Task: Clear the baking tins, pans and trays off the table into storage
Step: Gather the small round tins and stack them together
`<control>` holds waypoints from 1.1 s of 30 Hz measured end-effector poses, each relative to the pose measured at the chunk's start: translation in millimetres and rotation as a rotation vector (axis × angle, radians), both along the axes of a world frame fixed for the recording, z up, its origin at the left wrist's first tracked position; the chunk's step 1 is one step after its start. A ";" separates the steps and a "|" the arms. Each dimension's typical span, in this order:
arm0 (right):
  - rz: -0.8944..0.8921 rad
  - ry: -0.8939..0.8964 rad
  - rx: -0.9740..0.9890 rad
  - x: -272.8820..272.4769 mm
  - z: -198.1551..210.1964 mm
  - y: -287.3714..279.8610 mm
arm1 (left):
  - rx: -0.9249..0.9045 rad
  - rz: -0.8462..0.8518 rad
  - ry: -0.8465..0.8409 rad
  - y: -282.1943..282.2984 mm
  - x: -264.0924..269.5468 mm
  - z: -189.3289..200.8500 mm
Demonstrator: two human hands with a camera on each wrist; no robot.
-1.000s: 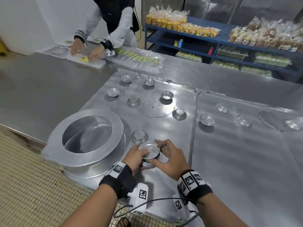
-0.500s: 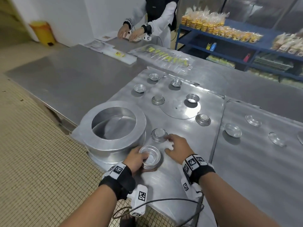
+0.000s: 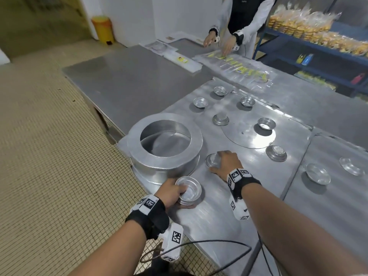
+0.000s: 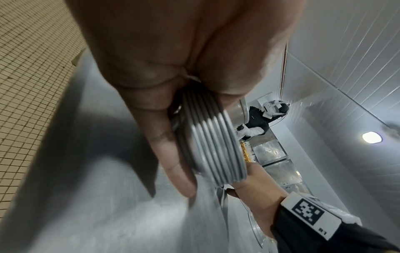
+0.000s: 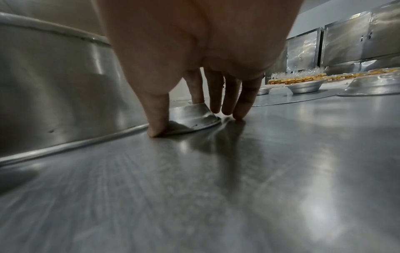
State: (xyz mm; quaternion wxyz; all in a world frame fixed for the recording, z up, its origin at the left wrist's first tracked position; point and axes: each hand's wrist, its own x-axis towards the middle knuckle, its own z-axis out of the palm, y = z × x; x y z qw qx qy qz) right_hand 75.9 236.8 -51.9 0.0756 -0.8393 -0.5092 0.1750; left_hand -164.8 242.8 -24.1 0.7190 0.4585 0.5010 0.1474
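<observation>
- Our left hand (image 3: 169, 193) grips a nested stack of small round aluminium tart tins (image 3: 188, 190), its fingers (image 4: 168, 150) curled round the stacked rims; the stack sits at the near edge of the stainless steel worktop (image 3: 219, 214).
- Our right hand (image 3: 227, 163) reaches down over a single small aluminium tin lying upside down (image 5: 192, 114) on the worktop, just beside the large round aluminium cake pan with a wide flat rim (image 3: 165, 148).
- The right thumb presses at the tin's rim on the near side, one finger rests on its far side, and the other fingers (image 5: 242, 102) stand nearly straight with tips on the worktop. The tin lies flat on the worktop.
- More small tins are spread over the worktop beyond and to the right, some upright, some upside down, well apart from each other.
- A flat round metal disc (image 3: 249, 136) lies under one upright tin.
- Across the worktop another person (image 3: 245, 20) handles clear plastic bags (image 3: 235, 66).
- A blue shelf rack (image 3: 318, 56) carries bagged baked goods.
</observation>
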 end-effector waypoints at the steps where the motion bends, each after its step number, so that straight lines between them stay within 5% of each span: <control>1: -0.008 0.012 0.017 -0.1 -0.2 0.7 | 0.015 0.016 0.027 -1.3 -1.6 0.0; 6: -0.036 0.089 0.125 -1.8 3.7 -3.5 | -0.015 0.059 0.111 -1.1 -2.2 -18.6; 12: -0.095 0.174 0.229 -7.0 21.0 -24.4 | -0.127 0.088 -0.017 -8.5 13.3 -4.3; 25: -0.125 0.372 0.628 -15.8 48.3 -89.5 | -0.145 -0.016 -0.030 -15.0 63.9 8.8; 33: -0.149 0.516 0.692 -19.4 46.3 -131.3 | -0.240 -0.139 -0.122 -28.7 93.0 20.5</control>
